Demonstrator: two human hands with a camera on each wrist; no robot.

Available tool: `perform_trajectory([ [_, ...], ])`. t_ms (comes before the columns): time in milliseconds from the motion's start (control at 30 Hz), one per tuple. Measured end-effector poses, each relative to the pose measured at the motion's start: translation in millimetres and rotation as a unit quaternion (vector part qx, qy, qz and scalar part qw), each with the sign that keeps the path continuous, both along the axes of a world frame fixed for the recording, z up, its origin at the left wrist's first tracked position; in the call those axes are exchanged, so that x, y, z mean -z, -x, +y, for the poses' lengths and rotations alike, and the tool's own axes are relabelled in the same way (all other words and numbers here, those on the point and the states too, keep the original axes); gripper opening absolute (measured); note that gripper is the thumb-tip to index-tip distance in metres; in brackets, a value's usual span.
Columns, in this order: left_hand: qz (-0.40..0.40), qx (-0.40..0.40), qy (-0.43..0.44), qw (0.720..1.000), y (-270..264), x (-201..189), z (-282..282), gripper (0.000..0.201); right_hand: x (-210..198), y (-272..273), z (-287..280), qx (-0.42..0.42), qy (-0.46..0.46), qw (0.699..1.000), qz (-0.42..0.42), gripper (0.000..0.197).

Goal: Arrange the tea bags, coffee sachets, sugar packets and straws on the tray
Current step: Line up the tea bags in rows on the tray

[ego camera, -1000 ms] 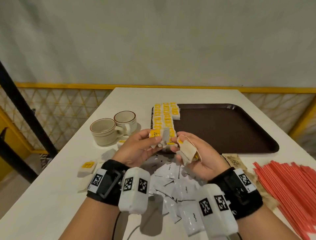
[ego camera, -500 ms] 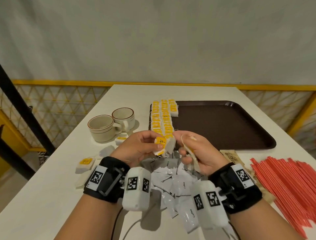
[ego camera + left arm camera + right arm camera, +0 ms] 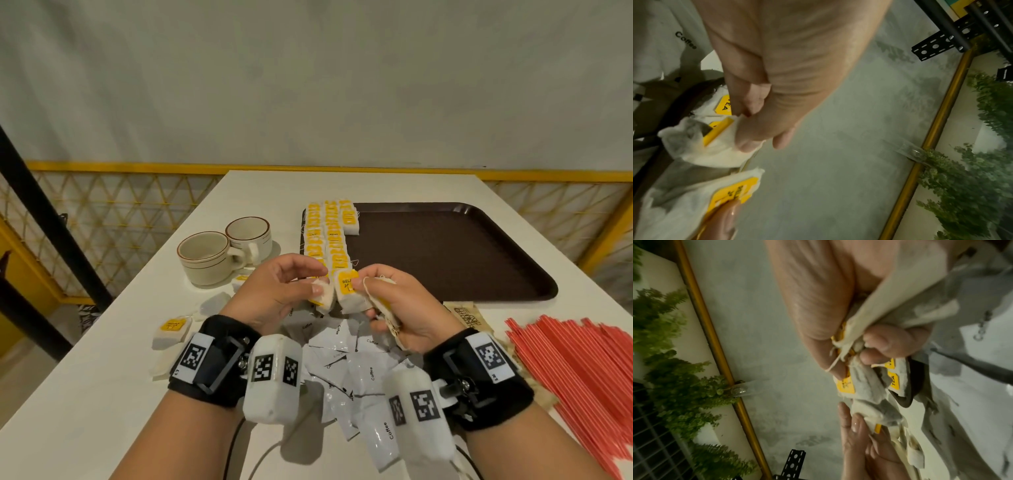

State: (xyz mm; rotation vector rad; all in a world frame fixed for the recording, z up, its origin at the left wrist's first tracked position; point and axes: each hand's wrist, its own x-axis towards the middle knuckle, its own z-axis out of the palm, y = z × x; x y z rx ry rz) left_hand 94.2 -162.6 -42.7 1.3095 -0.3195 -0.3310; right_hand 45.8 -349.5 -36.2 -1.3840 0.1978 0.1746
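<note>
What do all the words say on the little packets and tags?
"Coffee": white coffee sachets on the table.
"TEA": yellow tag of a tea bag on the tray.
"RELA...": yellow tag on the tea bag the right hand pinches; rest hidden.
Brown sugar packet: print unreadable.
Wristband squares: patterns, no words.

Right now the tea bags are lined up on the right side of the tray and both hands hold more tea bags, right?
Not quite. The head view shows the tea bags lined up on the left side of the tray, not the right. Both the left hand and right hand do hold more tea bags.
</note>
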Motion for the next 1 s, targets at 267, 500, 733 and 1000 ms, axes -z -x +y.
perform_trajectory([
  [267, -0.020, 0.011, -0.044, 0.999, -2.2, 3.8, 4.7, 0.042, -0.1, 0.6, -3.9, -0.047, -0.001, 0.999, -0.023, 0.022],
  [500, -0.075, 0.038, -0.255, 0.963, -5.6, 6.4, 14.7, 0.037, -3.1, 2.4, -9.8, -0.049, 0.027, 0.998, -0.003, 0.009],
  [733, -0.055, -0.003, -0.328, 0.943, -9.7, 3.2, 27.3, 0.022, -4.6, 4.5, -11.1, -0.067, 0.051, 0.996, -0.013, 0.007],
  [1000, -0.103, -0.022, -0.273, 0.956, -8.5, -1.0, 27.6, 0.023, -12.6, 6.3, -15.6, -0.031, 0.033, 0.997, -0.054, 0.006],
])
